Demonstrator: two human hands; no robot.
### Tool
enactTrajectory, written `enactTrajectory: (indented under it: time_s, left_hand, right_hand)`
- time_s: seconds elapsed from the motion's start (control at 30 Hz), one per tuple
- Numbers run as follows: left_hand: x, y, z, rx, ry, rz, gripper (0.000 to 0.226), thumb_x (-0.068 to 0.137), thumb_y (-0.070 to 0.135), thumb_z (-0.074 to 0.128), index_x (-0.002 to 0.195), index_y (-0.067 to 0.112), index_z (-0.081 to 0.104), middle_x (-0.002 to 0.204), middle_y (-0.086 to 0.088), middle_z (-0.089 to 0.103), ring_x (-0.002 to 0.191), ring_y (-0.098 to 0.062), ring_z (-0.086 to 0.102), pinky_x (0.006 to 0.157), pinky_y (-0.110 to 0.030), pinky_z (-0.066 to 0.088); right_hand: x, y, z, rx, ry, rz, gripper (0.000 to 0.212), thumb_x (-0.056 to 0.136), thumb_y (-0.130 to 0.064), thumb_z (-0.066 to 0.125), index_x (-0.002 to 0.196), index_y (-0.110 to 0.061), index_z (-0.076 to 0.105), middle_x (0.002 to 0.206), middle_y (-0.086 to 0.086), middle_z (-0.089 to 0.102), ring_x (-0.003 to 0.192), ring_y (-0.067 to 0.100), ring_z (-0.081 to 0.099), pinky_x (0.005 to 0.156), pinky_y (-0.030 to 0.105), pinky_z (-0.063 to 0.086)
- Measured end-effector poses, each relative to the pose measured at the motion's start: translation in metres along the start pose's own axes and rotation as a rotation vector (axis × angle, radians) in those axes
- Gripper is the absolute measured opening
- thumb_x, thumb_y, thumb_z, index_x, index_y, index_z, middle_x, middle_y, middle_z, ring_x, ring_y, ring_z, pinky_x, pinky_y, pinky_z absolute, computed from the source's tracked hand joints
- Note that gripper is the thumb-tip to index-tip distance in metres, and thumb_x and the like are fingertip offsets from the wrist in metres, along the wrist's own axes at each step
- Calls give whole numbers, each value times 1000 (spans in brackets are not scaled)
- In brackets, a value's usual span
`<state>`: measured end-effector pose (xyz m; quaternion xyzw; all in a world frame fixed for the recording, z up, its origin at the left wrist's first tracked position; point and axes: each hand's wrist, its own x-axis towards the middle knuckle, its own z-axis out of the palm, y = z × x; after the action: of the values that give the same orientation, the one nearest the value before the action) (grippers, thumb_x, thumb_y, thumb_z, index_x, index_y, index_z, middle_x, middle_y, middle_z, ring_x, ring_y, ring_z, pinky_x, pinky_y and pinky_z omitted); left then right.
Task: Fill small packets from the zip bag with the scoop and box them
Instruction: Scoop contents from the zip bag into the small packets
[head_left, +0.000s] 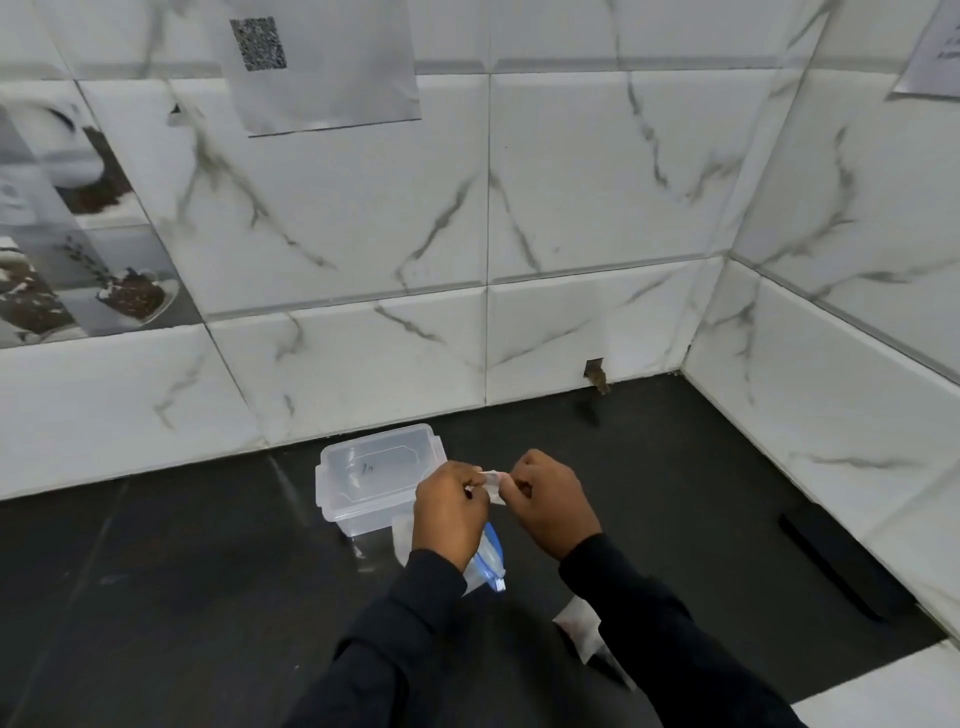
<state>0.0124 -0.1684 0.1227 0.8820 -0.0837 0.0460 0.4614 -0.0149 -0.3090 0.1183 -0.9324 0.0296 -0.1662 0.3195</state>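
In the head view I am holding one small clear packet (493, 486) between my two hands. My left hand (449, 512) is pinching its left edge in a narrow grip and my right hand (553, 501) is pinching its right edge, just right of the one clear box (363, 478). The box is sitting with its lid on, on the dark table (182, 571), near the tiled wall (571, 208). One blue-striped zip bag (488, 564) is lying nearer me than the box, under my left wrist. One white packet (579, 626) is lying well right of the box, beside my right sleeve. A broad stretch of table is running left of the box.

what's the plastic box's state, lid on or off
On: the clear lid sits flat across the top of the plastic box.
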Motion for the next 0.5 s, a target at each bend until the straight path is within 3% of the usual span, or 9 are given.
enactTrajectory:
  time_s: [0.1, 0.17, 0.23, 0.3, 0.37, 0.43, 0.5]
  left_hand:
    - [-4, -7, -14, 20, 25, -17, 24, 84, 1, 58, 96, 14, 74, 102, 3, 71, 95, -10, 63, 87, -18, 47]
    - [-3, -18, -29, 12, 39, -32, 24, 83, 1, 59, 95, 14, 74, 101, 5, 71, 94, -8, 62, 88, -18, 47]
    - [0, -31, -50, -21, 66, -58, 23, 82, 0, 60, 91, 13, 75, 98, 8, 72, 93, -7, 64, 88, -18, 49]
    - [0, -51, -77, -75, 78, -121, 23, 81, -2, 62, 87, 14, 78, 94, 12, 73, 89, -3, 66, 83, -13, 49]
    - [-2, -77, -100, -135, 10, -190, 20, 81, -2, 65, 81, 12, 80, 90, 11, 75, 82, -5, 68, 78, -18, 52]
    - [-9, -102, -114, -243, -154, -273, 14, 85, -3, 66, 77, -2, 78, 92, 4, 77, 74, -12, 68, 69, -26, 52]
    - [-19, -119, -112, -357, -280, -404, 13, 86, -8, 63, 83, -11, 76, 100, -3, 75, 62, -12, 64, 59, -24, 51]
  right_hand:
    - [3, -15, 14, -29, -89, -12, 21, 86, -24, 59, 70, -13, 65, 83, -5, 54, 69, 10, 55, 62, 21, 42]
    - [6, -27, 17, 144, -106, -21, 11, 82, -22, 67, 75, -14, 71, 86, -6, 60, 75, 8, 60, 67, 19, 49]
    - [12, -28, 14, 382, -26, 129, 4, 81, -18, 72, 78, -16, 73, 87, -7, 65, 79, 4, 64, 70, 14, 50]
    - [22, -5, 22, 357, -8, 290, 7, 84, -18, 70, 80, -15, 73, 85, -5, 67, 79, 6, 63, 71, 17, 47]
    - [29, 24, 36, 179, -216, 352, 13, 84, -15, 64, 79, -8, 74, 83, 4, 71, 81, 17, 66, 76, 27, 49]
    - [30, 44, 55, 79, -501, 398, 16, 83, -11, 61, 79, -11, 76, 79, 0, 75, 81, 20, 69, 77, 26, 54]
    - [26, 51, 69, 73, -684, 439, 20, 82, -10, 58, 77, -19, 74, 63, -11, 67, 65, 12, 61, 59, 18, 51]
